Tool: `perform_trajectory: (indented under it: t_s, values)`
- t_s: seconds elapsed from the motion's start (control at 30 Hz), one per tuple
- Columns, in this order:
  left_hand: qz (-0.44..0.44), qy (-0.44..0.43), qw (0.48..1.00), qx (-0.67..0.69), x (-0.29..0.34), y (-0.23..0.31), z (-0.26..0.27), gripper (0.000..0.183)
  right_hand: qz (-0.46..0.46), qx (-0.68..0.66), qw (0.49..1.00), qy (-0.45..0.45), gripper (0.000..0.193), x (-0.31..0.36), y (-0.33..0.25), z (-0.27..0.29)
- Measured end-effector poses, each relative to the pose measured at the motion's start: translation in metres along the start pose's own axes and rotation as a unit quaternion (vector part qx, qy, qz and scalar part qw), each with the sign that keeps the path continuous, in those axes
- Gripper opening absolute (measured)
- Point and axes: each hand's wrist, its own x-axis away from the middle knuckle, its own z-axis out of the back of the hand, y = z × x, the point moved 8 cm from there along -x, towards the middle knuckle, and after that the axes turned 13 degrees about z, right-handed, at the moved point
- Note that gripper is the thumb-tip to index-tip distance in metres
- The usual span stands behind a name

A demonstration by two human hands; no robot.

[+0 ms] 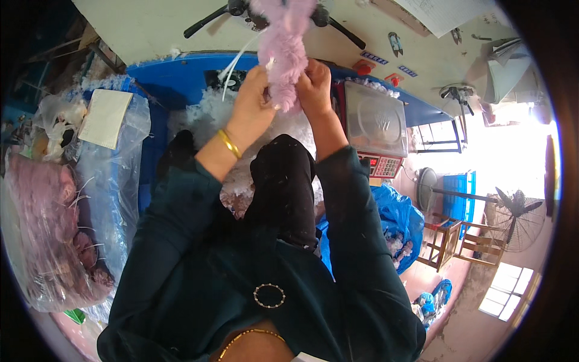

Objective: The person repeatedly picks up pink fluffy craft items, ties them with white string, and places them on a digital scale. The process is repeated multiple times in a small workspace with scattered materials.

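Note:
A pink plush toy [286,60] with long, ear-like parts at its top hangs upright between my hands. My left hand [252,102], with a gold bangle on its wrist, is closed on the lower left side of the plush. On the opposite side my right hand [315,87] grips the fur with its fingers bent in. A thin white strip [234,65] curves down just left of the toy. White fluffy stuffing [208,117] lies below the hands, around my legs. Exactly what the fingertips pinch is hidden in the fur.
Dark machine handles [208,23] stick out on the pale worktop [157,30] ahead. A scale [377,127] stands to the right. Small snips [395,44] lie on the worktop. Left is a clear bag of pink plush pieces [45,229]; a blue bag [395,217] sits right.

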Motion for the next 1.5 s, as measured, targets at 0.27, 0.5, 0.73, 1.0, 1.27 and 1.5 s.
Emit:
perform_trajectory:
  t_s: [0.27,0.5,0.73,1.0,1.27,1.5]
  values:
    - [0.139,-0.124,0.946,0.267,0.044,-0.009,-0.004,0.048,0.068,0.242,0.964,-0.087,0.021,0.019,-0.056,-0.010]
    - [0.243,-0.154,0.869,0.402,0.000,-0.010,0.001,0.037,-0.009,0.300,0.954,-0.022,0.023,-0.020,-0.036,-0.017]
    - [0.272,-0.258,0.841,0.390,0.037,-0.037,0.012,0.052,-0.066,0.160,0.984,-0.047,0.018,0.025,-0.044,-0.010]
    - [0.332,-0.146,0.856,0.370,0.029,-0.011,-0.012,0.035,-0.156,0.091,0.979,-0.092,0.032,0.017,-0.034,0.032]
    - [0.255,-0.066,0.938,0.223,0.035,-0.015,-0.012,0.039,-0.068,0.376,0.918,-0.107,0.051,0.016,-0.057,-0.029]
    - [0.211,-0.131,0.930,0.271,0.027,0.003,-0.022,0.042,-0.071,0.180,0.979,-0.067,0.047,0.021,-0.025,-0.002]
